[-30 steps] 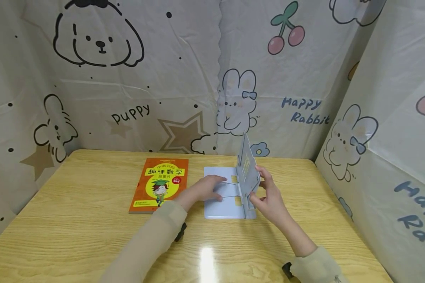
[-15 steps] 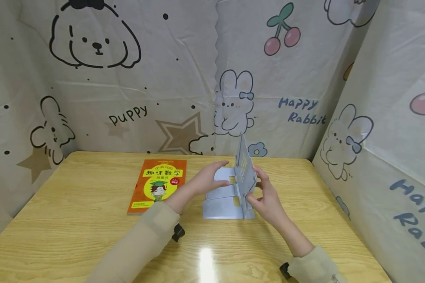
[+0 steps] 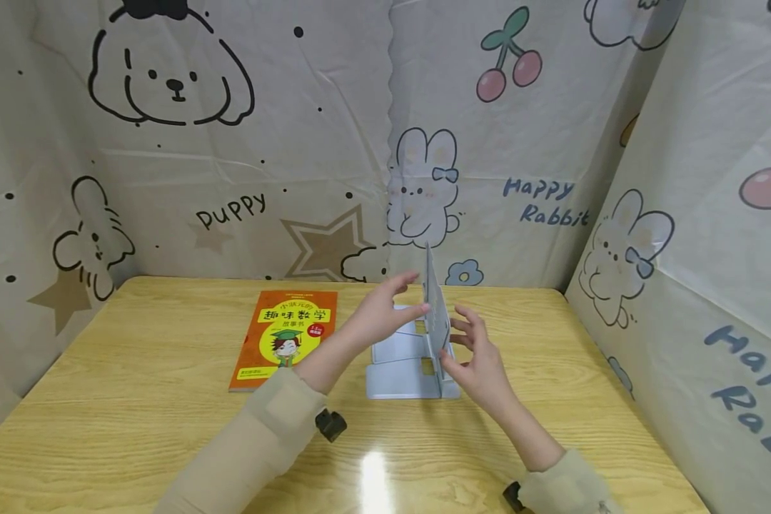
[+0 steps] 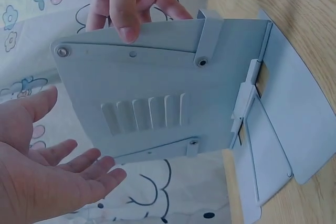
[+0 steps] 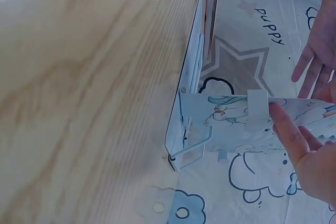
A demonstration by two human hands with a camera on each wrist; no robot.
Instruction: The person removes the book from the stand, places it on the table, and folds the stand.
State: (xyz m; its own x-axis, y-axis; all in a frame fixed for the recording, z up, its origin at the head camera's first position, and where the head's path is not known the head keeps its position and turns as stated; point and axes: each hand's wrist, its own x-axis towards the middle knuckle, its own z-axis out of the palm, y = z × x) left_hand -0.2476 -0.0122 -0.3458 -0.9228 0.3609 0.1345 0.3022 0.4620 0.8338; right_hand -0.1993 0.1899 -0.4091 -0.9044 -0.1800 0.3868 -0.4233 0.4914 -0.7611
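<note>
A pale blue metal book stand [image 3: 435, 307] is on the table, its base flat and its slotted back panel raised almost upright. My right hand [image 3: 482, 360] grips the panel's near edge; in the left wrist view its thumb [image 4: 127, 31] lies over that edge. To the left of the panel is my left hand [image 3: 379, 314], fingers spread, holding nothing. In the left wrist view its fingertips are close to the panel's far edge; whether they touch it I cannot tell. The right wrist view shows printed drawings on the panel's other face [image 5: 231, 111] and a wire support [image 5: 194, 148] near the hinge.
An orange book [image 3: 247, 350] with a cartoon cover lies left of the stand, partly behind my left arm. The wooden table [image 3: 135, 400] ends against a printed cloth backdrop [image 3: 321, 164], which also hangs along both sides.
My left hand has risen from over the base to beside the panel. The panel has swung left to stand more upright, with my right hand still holding its edge.
</note>
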